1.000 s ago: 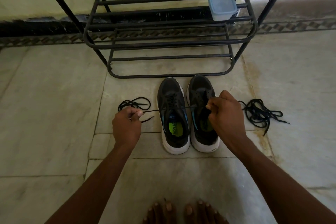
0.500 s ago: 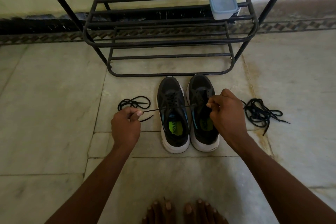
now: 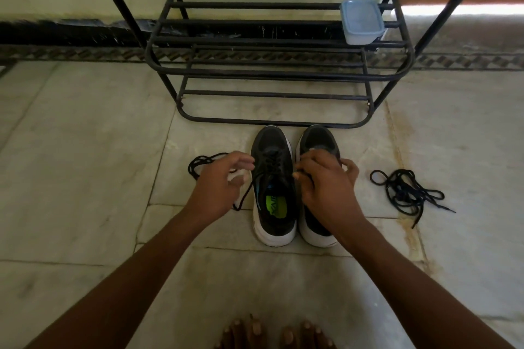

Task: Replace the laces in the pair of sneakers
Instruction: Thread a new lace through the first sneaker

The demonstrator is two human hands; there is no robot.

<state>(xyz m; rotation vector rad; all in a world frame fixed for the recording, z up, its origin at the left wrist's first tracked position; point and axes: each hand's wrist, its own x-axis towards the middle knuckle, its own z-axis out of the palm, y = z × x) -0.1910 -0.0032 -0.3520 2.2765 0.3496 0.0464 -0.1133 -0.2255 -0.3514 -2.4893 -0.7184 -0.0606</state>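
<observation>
Pale marble floor fills our view, with a wall behind it. Our left hand hovers beside the left sneaker, fingers spread and loosely curved, gripping nothing; a black lace end trails from that shoe's eyelets down to the floor just under this hand. Our right hand rests over the tongue area of the right sneaker, fingers curled, though we cannot tell whether they pinch a lace. Both dark shoes with white soles stand side by side, touching, toes pointing away from us. One loose black lace lies coiled left of the shoes, another tangled pile well to their right. Beyond the toes stands a black metal rack holding a lidded plastic box. Our bare toes show at the bottom edge.
</observation>
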